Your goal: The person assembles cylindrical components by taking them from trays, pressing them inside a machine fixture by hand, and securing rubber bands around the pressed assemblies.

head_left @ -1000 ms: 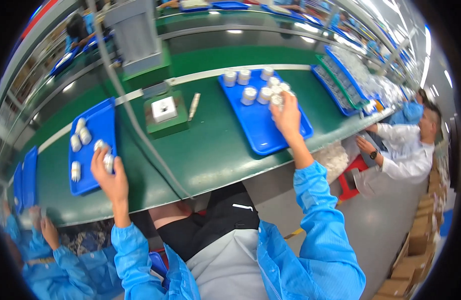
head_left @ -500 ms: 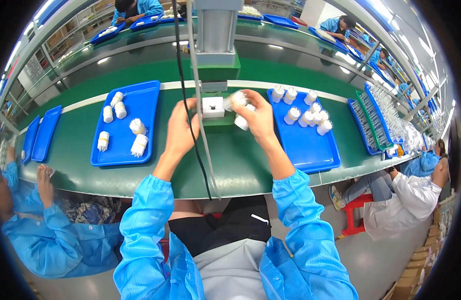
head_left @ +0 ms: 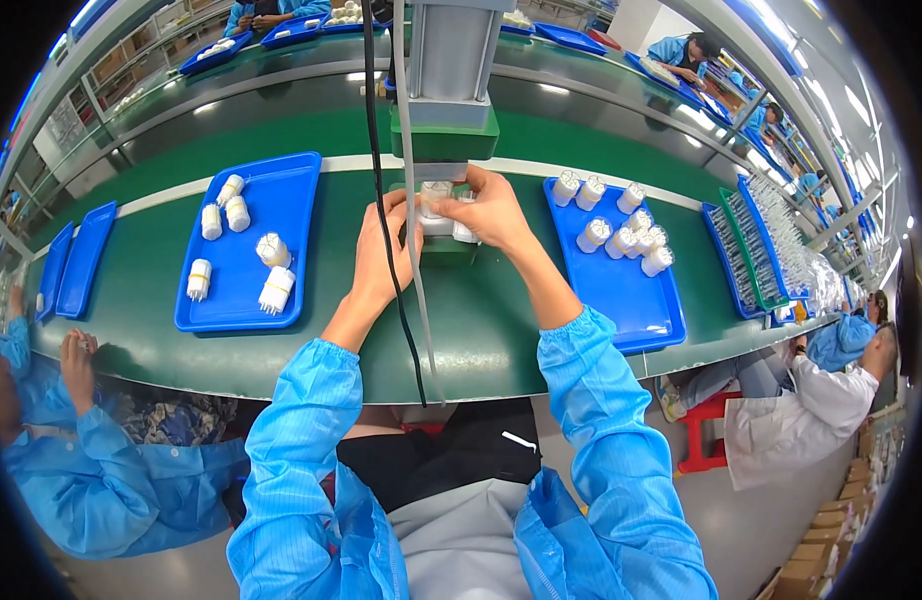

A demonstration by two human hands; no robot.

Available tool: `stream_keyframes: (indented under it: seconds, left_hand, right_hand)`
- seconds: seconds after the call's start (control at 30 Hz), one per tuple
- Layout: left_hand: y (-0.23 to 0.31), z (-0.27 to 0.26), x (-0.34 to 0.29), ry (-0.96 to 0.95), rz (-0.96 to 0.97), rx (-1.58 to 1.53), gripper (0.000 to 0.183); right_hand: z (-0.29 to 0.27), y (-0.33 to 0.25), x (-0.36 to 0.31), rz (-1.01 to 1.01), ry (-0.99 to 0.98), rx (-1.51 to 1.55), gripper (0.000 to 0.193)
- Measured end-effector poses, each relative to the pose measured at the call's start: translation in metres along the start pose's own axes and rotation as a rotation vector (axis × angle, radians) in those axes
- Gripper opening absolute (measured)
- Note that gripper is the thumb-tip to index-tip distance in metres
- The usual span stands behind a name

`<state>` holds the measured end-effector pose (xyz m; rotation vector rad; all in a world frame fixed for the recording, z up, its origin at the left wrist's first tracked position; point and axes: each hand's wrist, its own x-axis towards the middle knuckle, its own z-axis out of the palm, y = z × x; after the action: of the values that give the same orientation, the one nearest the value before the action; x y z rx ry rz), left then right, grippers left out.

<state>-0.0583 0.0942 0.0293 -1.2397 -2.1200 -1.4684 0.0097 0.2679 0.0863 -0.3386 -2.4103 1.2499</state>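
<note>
Under the press head point(head_left: 444, 172), a white cylindrical part point(head_left: 437, 190) with a clear top stands upright at the white fixture block point(head_left: 439, 226). My right hand point(head_left: 493, 212) pinches this part from the right. A second white cylindrical part point(head_left: 465, 220) is tucked beneath its palm, partly covered. My left hand point(head_left: 383, 252) is closed against the left side of the part and block; a black cable partly hides its fingers, and the exact contact is unclear.
A blue tray point(head_left: 193, 318) with several white parts lies to the left; another blue tray point(head_left: 621, 325) with several stands to the right. The black cable point(head_left: 389, 270) and a grey one hang before the press column point(head_left: 449, 60). Co-workers sit on both sides.
My right hand has carried a white cylindrical part leftward onto the fixture under the press head. My left hand has closed in from the left. The view has shifted slightly.
</note>
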Motion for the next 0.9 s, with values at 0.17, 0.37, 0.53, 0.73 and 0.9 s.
stream_keyframes:
  seconds: [0.17,0.37,0.53,0.73,0.9]
  left_hand:
    - [-0.001,-0.001,0.0,0.015,0.012,0.012,0.039]
    - [0.01,-0.002,0.012,0.041,-0.07,-0.082,0.042]
    - [-0.002,0.011,0.015,0.011,0.019,0.032,0.046]
    - [0.001,0.022,0.014,0.043,-0.029,-0.012,0.04]
    - [0.002,0.024,0.013,0.104,-0.011,0.021,0.033]
  right_hand:
    - [0.006,-0.004,-0.008,0.004,0.054,-0.066,0.047]
    - [0.004,0.01,-0.024,-0.087,0.136,-0.095,0.059]
    - [0.009,0.001,-0.05,-0.09,0.149,-0.191,0.064]
    - [0.017,-0.004,-0.058,0.024,0.106,-0.287,0.072]
    - [0.017,-0.007,-0.058,0.025,0.098,-0.273,0.071]
